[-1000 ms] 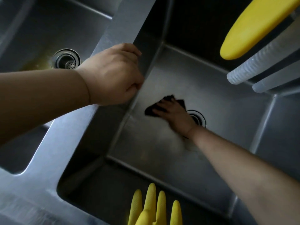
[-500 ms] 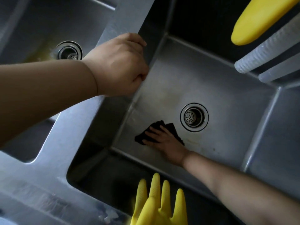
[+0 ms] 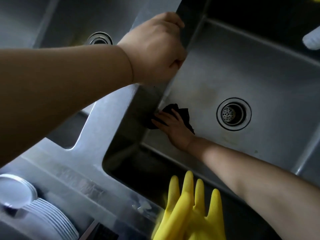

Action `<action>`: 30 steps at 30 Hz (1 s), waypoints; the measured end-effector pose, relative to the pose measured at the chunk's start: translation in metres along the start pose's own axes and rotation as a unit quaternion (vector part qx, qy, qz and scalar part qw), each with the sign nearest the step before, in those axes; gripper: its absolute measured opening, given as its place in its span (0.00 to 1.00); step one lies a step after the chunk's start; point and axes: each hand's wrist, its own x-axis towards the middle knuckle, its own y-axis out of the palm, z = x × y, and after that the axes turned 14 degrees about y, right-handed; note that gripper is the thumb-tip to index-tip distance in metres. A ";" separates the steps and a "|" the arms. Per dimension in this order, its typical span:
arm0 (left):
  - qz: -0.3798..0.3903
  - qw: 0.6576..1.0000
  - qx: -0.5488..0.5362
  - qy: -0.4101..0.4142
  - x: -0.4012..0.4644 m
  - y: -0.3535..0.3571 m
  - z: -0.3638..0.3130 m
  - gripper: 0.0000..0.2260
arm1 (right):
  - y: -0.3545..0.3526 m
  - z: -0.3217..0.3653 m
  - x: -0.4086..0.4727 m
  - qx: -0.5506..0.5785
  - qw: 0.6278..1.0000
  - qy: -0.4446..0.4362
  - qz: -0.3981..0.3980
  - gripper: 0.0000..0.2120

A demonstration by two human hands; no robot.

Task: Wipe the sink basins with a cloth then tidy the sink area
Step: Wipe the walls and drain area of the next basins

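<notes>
A steel double sink fills the head view. My right hand [image 3: 174, 129] lies flat on a black cloth [image 3: 184, 112], pressing it onto the floor of the right basin [image 3: 259, 70] in its near-left corner, where floor meets side wall. That basin's drain [image 3: 233, 113] sits to the right of the cloth, uncovered. My left hand [image 3: 155, 47] grips the top edge of the divider [image 3: 103, 118] between the basins, fingers curled over it. The left basin [image 3: 69, 19] lies behind my left forearm, its drain [image 3: 100, 38] partly hidden.
Yellow rubber gloves [image 3: 190, 208] hang over the near rim of the right basin, under my right forearm. A stack of white plates [image 3: 52, 220] and a round lid [image 3: 13, 189] sit at the lower left. A pale ribbed object [image 3: 311, 39] pokes in at the right edge.
My right hand has slid the cloth from beside the drain toward the near-left corner of the right basin, uncovering the drain. The left hand kept its grip on the divider.
</notes>
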 end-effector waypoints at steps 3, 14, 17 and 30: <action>0.004 1.000 0.008 -0.003 -0.001 -0.002 -0.001 0.16 | 0.006 0.011 -0.014 -0.032 0.996 -0.074 0.044 0.22; 0.011 0.999 0.050 0.010 -0.003 0.001 -0.002 0.15 | -0.010 -0.041 -0.134 -0.095 0.969 -0.164 0.160 0.28; 0.016 0.999 0.049 0.012 -0.001 0.000 -0.002 0.16 | -0.026 -0.074 -0.172 -0.144 0.957 -0.174 0.181 0.42; 0.028 0.998 0.050 0.020 0.000 -0.002 -0.002 0.18 | -0.064 -0.108 -0.091 -0.125 0.986 0.101 0.040 0.37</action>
